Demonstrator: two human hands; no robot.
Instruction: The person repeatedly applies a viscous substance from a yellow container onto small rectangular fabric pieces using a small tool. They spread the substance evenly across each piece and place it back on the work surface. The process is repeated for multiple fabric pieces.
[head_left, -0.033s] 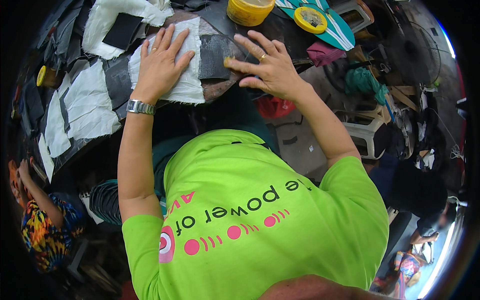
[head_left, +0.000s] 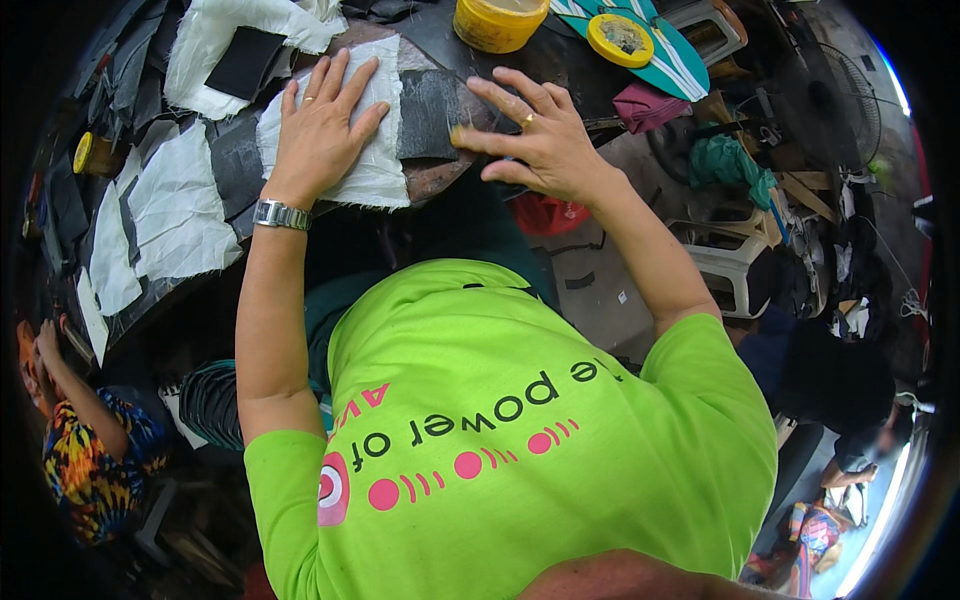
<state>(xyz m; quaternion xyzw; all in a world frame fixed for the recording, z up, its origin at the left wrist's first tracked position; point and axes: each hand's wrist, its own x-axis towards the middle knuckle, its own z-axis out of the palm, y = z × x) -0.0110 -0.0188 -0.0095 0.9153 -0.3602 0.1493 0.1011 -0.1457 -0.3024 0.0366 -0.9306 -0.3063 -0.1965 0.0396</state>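
Note:
My left hand (head_left: pixel 322 135) lies flat with fingers spread on a frayed white cloth (head_left: pixel 385 178). The cloth covers part of a dark grey strip (head_left: pixel 428 128), whose bare end sticks out to the right. Just beyond that end is my right hand (head_left: pixel 548 140), fingers apart and nothing held. Yellowish stuff coats its index fingertip, close to the strip's right edge; whether it touches cannot be made out. An open yellow tub (head_left: pixel 490 28) with pale contents stands above it on the dark worktable (head_left: pixel 555 75).
More white cloth pieces (head_left: pixel 180 205) and dark scraps cover the table's left side, near a small yellow container (head_left: pixel 95 154). A yellow lid (head_left: pixel 620 40) rests on teal, white-striped pieces (head_left: pixel 680 65) at the back right. Other people (head_left: pixel 95 440) sit at both sides; a fan (head_left: pixel 830 105) stands right.
My right hand has shifted very slightly to the right. The left hand and the cloth stay where they were.

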